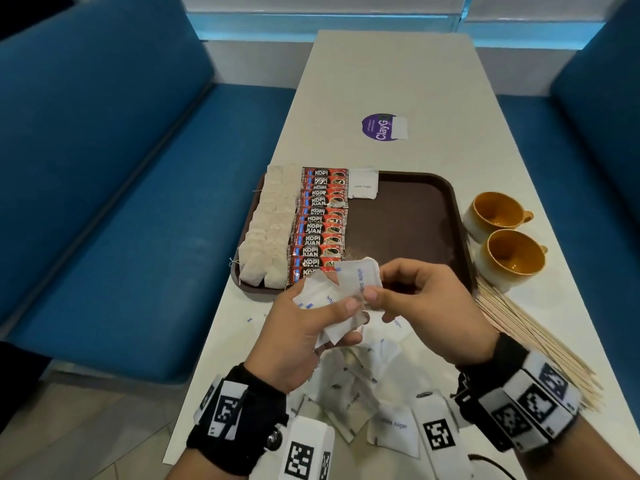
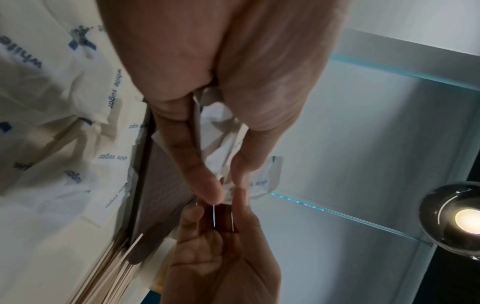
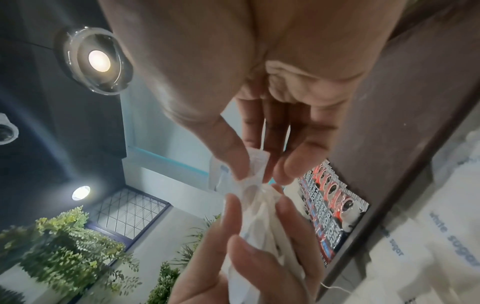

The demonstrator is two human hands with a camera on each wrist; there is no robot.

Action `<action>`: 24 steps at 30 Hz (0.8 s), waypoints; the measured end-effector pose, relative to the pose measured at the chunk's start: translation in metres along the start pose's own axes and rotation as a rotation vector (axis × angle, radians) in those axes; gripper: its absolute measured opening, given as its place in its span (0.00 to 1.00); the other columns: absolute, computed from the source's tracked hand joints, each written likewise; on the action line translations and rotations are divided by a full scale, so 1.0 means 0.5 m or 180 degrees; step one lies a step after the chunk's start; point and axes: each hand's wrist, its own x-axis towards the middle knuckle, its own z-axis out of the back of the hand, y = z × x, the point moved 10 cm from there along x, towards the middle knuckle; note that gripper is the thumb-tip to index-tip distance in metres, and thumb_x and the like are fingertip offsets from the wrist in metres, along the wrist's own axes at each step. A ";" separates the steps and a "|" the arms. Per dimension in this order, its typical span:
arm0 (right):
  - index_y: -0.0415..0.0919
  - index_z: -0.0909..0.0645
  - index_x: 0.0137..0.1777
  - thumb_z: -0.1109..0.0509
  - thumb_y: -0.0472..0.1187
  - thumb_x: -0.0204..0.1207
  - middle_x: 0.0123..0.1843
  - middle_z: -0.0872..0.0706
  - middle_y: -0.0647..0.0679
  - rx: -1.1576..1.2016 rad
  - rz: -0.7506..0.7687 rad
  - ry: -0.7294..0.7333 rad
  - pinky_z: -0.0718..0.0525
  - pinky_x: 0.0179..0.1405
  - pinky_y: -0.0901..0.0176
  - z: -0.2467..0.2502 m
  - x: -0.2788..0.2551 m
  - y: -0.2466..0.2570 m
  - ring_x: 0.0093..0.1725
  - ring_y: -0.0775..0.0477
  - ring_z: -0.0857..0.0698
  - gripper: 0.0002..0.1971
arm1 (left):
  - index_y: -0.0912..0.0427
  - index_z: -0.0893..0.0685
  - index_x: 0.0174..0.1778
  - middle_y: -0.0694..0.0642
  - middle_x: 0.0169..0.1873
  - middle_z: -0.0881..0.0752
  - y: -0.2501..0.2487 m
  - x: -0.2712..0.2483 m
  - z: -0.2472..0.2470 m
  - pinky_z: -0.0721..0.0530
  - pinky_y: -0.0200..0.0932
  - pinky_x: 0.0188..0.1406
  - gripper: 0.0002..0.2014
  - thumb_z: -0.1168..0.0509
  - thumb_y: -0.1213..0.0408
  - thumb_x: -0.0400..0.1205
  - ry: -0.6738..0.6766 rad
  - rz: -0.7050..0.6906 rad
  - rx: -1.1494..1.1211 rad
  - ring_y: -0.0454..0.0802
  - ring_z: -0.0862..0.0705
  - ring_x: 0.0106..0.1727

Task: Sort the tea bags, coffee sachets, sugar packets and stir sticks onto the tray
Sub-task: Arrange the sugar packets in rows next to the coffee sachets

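Observation:
On the brown tray (image 1: pixel 415 216), tea bags (image 1: pixel 270 223) fill the left column and red coffee sachets (image 1: pixel 322 220) the one beside it. One white sugar packet (image 1: pixel 363 183) lies at the tray's far edge. Above the tray's near edge, my left hand (image 1: pixel 349 320) grips a bunch of sugar packets (image 1: pixel 318 299). My right hand (image 1: pixel 377 304) pinches one packet of that bunch (image 1: pixel 358 278) between thumb and fingers, as the right wrist view also shows at the pinched packet (image 3: pixel 255 166). Wooden stir sticks (image 1: pixel 519 334) lie in a heap on the table to the right.
Loose sugar packets (image 1: pixel 391 427) are scattered on the white table under my hands. Two yellow-lined cups (image 1: pixel 495 211) (image 1: pixel 512 258) stand right of the tray. A purple sticker (image 1: pixel 381 128) sits farther up the table. Blue bench seats (image 1: pixel 138 202) flank both sides.

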 end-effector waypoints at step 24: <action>0.37 0.09 0.52 0.26 0.32 0.82 0.43 0.06 0.43 0.0047 -0.0120 0.0025 0.06 0.41 0.52 0.003 0.005 -0.033 0.41 0.38 0.07 0.05 | 0.57 0.07 0.49 0.64 0.48 0.09 -0.005 0.006 0.030 0.14 0.45 0.27 0.08 0.24 0.62 0.76 -0.0549 -0.0085 0.0119 0.56 0.10 0.43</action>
